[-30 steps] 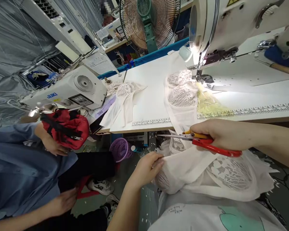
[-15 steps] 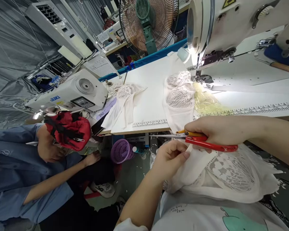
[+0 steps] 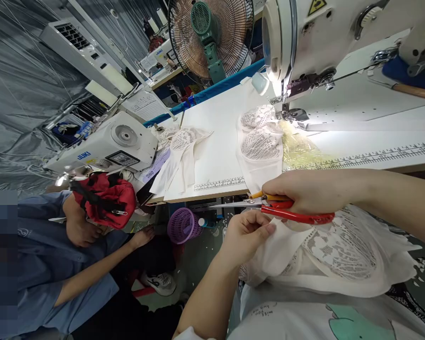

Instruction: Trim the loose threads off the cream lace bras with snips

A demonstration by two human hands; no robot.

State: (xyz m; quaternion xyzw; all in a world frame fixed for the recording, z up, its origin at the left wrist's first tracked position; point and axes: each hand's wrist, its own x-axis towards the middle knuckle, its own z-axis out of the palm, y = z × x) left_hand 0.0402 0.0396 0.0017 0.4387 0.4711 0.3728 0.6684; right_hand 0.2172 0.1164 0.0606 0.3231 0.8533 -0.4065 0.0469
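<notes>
Red-handled scissors (image 3: pixel 297 215) are gripped in my right hand (image 3: pixel 308 191), blades pointing left just above my other hand. A small yellow-orange handled tool (image 3: pixel 265 196) shows in the same hand; its kind is partly hidden. My left hand (image 3: pixel 246 236) pinches the edge of a white lace bra (image 3: pixel 343 245) that lies across my lap. Part of the bra is hidden under my hands. On the table, another white lace bra (image 3: pixel 262 144) lies beside the sewing machine's (image 3: pixel 286 101) lit needle area, its lower band hanging toward my right hand.
A clear yellowish plastic bag (image 3: pixel 297 146) lies by the needle. A printed ruler (image 3: pixel 368 160) runs along the table edge. More lace pieces (image 3: pixel 182 141) lie farther left. A purple basket (image 3: pixel 184 226) stands below. A co-worker (image 3: pixel 81 269) sits left near another sewing machine (image 3: pixel 116 141).
The view has shifted slightly. The scissors remain in my right hand, a little farther left in view, and my left hand still pinches the bra's edge.
</notes>
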